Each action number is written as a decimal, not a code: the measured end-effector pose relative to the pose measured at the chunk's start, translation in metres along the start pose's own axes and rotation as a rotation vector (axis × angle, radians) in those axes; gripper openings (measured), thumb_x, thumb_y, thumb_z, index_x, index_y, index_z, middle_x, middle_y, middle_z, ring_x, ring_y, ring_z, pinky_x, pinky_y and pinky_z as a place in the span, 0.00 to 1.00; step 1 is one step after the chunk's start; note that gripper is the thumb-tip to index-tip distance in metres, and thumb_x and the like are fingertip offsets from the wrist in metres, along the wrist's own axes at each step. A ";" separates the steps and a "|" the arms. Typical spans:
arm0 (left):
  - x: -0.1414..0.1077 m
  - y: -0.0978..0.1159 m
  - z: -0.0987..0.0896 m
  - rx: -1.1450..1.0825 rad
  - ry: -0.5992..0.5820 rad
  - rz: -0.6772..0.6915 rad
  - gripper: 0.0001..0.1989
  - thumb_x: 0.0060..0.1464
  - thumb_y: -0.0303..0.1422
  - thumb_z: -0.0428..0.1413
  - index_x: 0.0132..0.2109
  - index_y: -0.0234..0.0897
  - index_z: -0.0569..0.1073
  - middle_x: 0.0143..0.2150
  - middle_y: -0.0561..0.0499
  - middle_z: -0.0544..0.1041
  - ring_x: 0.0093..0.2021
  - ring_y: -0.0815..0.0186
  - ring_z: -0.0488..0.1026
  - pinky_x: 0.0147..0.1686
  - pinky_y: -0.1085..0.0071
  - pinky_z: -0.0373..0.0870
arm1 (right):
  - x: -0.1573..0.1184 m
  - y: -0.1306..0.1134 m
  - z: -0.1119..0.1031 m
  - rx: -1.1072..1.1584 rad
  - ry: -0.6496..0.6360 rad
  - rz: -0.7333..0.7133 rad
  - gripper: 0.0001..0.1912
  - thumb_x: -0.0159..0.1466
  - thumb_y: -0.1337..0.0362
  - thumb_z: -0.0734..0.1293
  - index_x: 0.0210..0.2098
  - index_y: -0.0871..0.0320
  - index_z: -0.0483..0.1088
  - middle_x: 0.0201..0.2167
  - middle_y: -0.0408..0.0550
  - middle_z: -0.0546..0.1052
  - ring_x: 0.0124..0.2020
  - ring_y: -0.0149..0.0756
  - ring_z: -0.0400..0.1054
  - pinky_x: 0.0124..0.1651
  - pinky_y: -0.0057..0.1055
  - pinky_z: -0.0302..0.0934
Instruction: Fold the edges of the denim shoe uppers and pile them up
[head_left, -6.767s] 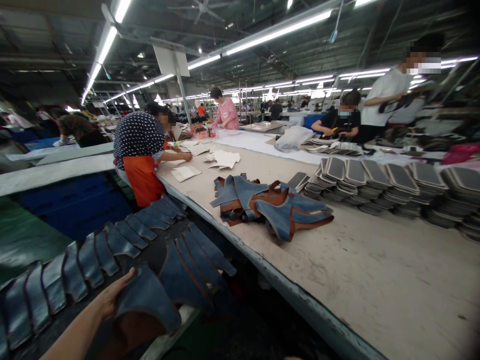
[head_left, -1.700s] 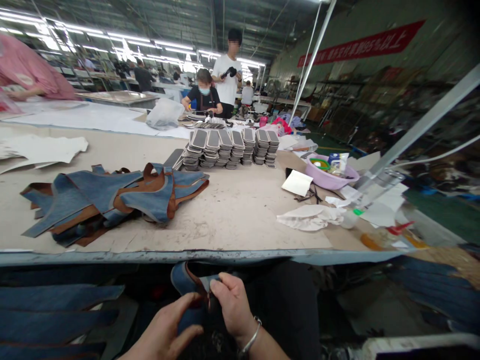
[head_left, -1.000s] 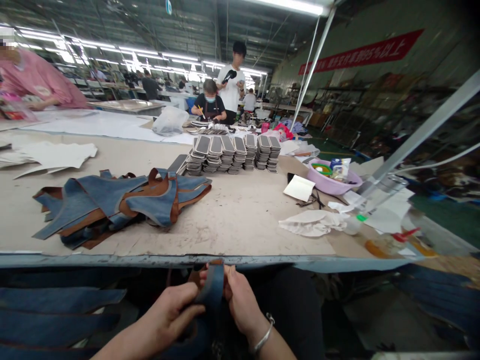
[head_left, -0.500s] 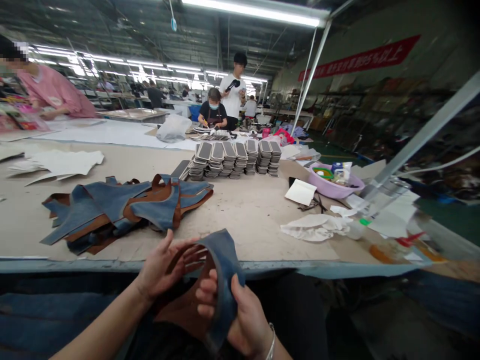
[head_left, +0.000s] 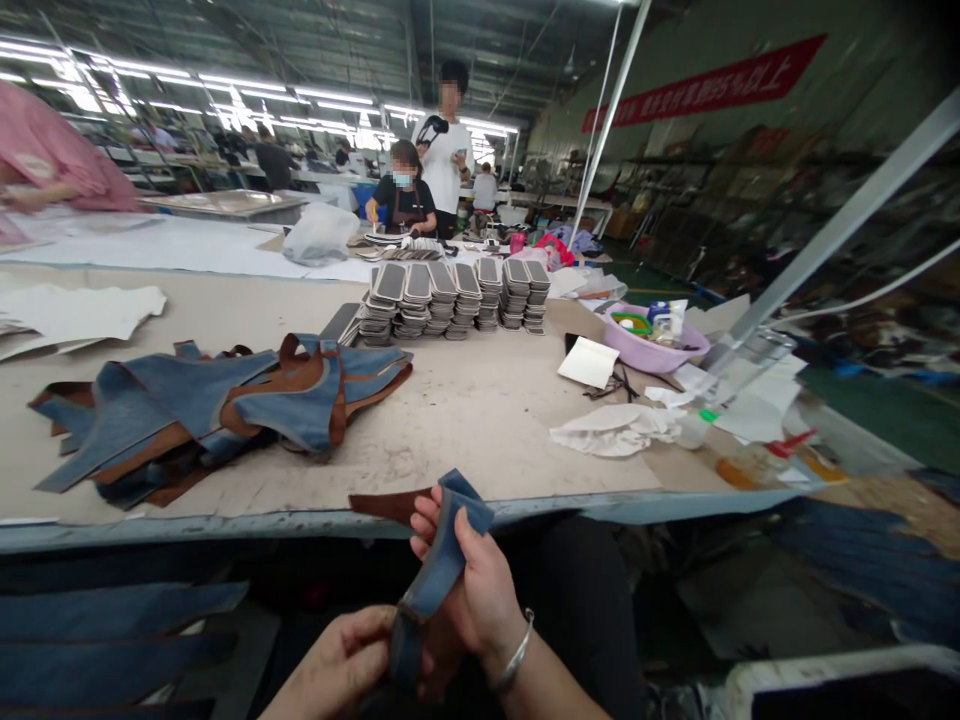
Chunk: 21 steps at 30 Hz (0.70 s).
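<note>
A blue leather piece (head_left: 441,562) with a brown underside is held in front of me, below the table's front edge. My right hand (head_left: 480,585) wraps round its upper part, thumb on the blue face and fingers curled behind. Lower down, my left hand (head_left: 349,655) pinches the folded lower end of the same piece between thumb and fingers. A brown strip of it sticks out to the left over the table edge. On the table to the left lies a heap of similar blue and brown leather pieces (head_left: 187,400).
Stacks of grey rounded pads (head_left: 450,300) stand mid-table. To the right are a purple basin (head_left: 660,348), crumpled white cloth (head_left: 615,430) and a red-nozzled bottle (head_left: 754,465). White sheets (head_left: 79,310) lie at left. Long blue strips (head_left: 105,630) are at lower left. Co-workers are beyond the table.
My left hand, spread inside the curved leather piece before, has come down and now pinches its lower end. My right hand keeps its hold. The view has shifted slightly.
</note>
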<state>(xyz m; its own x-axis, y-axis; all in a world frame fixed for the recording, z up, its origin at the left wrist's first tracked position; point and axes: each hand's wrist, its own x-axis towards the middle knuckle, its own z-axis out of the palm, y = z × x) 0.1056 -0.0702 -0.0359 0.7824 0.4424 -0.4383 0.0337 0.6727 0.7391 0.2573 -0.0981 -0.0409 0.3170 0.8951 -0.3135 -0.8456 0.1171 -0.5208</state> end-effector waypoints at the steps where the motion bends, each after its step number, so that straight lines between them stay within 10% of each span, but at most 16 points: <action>1: -0.001 -0.001 -0.002 -0.014 0.059 0.013 0.18 0.41 0.45 0.64 0.32 0.32 0.78 0.27 0.46 0.76 0.28 0.63 0.70 0.33 0.68 0.63 | -0.001 0.002 -0.002 -0.042 0.009 0.012 0.20 0.62 0.56 0.64 0.50 0.61 0.69 0.47 0.55 0.76 0.44 0.38 0.72 0.47 0.34 0.65; 12: -0.016 -0.004 -0.020 -0.020 0.241 0.044 0.18 0.45 0.45 0.60 0.24 0.32 0.72 0.19 0.52 0.69 0.22 0.70 0.59 0.24 0.74 0.53 | -0.009 0.057 -0.026 -0.232 -0.065 0.167 0.21 0.59 0.51 0.67 0.41 0.63 0.73 0.31 0.51 0.79 0.28 0.33 0.71 0.34 0.29 0.65; 21: -0.050 -0.011 -0.033 -0.074 0.338 0.043 0.14 0.41 0.40 0.64 0.28 0.31 0.76 0.21 0.51 0.71 0.22 0.72 0.63 0.23 0.77 0.57 | -0.022 0.086 -0.032 -0.370 -0.131 0.619 0.31 0.55 0.41 0.64 0.39 0.65 0.75 0.26 0.51 0.78 0.21 0.26 0.67 0.25 0.21 0.60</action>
<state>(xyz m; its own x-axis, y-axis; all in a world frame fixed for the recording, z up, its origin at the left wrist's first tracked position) 0.0459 -0.0796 -0.0389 0.5318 0.6342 -0.5613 -0.0494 0.6849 0.7270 0.1916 -0.1215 -0.1040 -0.2457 0.7971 -0.5516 -0.6453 -0.5592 -0.5205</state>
